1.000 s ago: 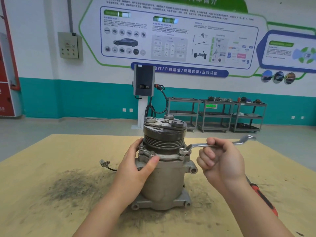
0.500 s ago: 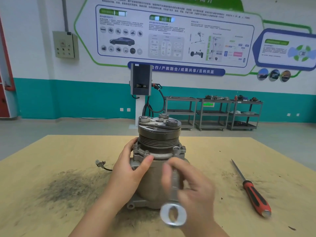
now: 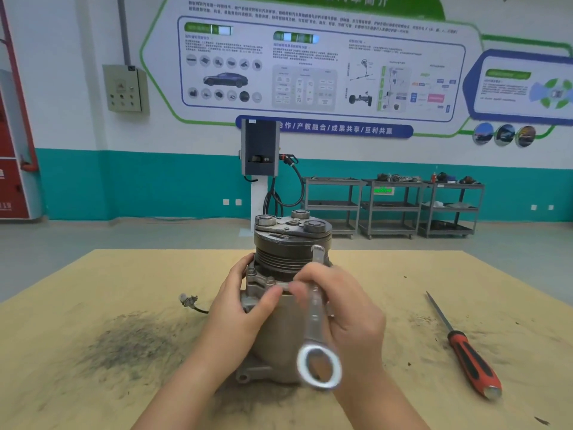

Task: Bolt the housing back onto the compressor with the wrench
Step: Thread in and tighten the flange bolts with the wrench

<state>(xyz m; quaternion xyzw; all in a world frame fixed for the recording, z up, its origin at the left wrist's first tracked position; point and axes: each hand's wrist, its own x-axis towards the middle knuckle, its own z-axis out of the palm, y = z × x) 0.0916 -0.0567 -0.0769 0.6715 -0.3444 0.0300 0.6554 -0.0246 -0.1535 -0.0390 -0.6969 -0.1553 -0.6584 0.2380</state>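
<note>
Compressor (image 3: 288, 305) upright, frame centre, on table (image 3: 93, 336). My left hand (image 3: 245, 311) grips housing (image 3: 263, 282) flange. Right hand (image 3: 350, 311), fingers curled round wrench (image 3: 314, 321); a second ago handle stuck out right, now swung toward me. I judge stroke done, reseat on bolt next.

Single head-worn view, facing forward and slightly downward, close over the tan board-topped desk (image 3: 93, 383); teal-banded white rear wall (image 3: 93, 187) visible well beyond.
</note>
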